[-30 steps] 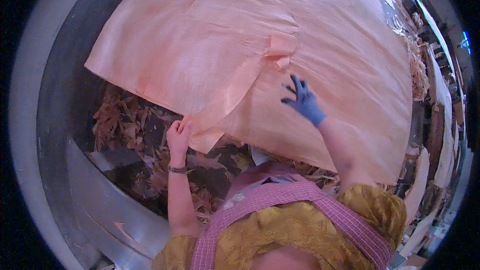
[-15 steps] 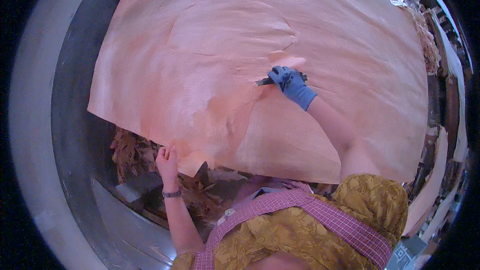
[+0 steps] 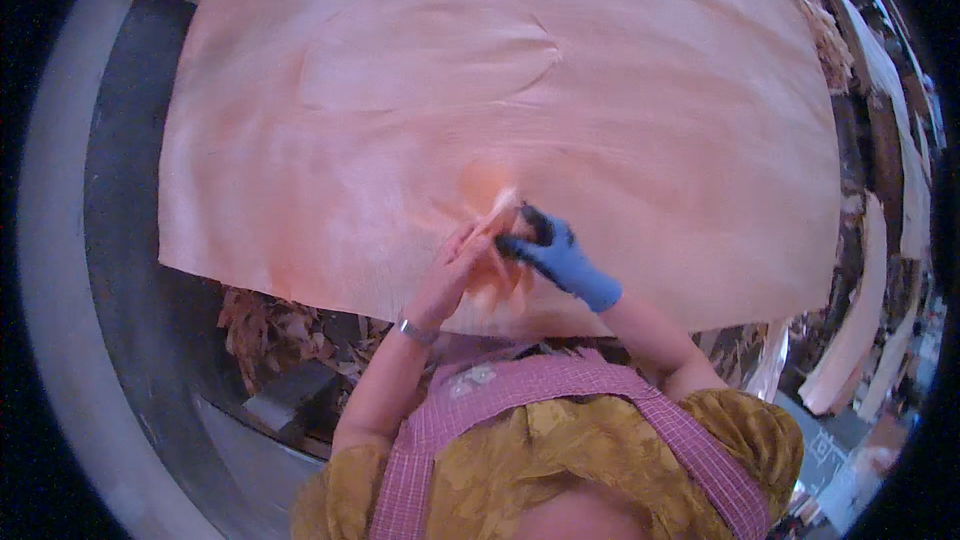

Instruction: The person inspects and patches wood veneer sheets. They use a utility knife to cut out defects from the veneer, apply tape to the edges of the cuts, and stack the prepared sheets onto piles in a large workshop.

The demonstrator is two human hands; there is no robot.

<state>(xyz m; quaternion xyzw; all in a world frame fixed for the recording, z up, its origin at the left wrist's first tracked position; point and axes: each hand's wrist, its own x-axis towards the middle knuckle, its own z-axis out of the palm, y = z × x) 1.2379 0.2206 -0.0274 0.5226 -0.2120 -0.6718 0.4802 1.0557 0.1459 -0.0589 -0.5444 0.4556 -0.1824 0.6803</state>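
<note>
A large thin sheet of pale pink wood veneer (image 3: 400, 120) lies spread in front of me. Near its front edge my right hand (image 3: 555, 255), in a blue glove, pinches a torn strip of veneer (image 3: 495, 215) and appears to hold a small dark tool. My bare left hand (image 3: 455, 270), with a bracelet at the wrist, presses on the same strip right beside the gloved fingers. The two hands touch each other over the tear.
Brown veneer scraps (image 3: 270, 325) are piled under the sheet's front edge at the left. A grey curved metal frame (image 3: 60, 270) runs along the left. More pale veneer strips (image 3: 860, 320) hang at the right, with scraps at the far right top (image 3: 810, 0).
My left hand rose from the sheet's lower edge to meet the gloved right hand at the tear. The loose flap that stood up a second ago now lies down.
</note>
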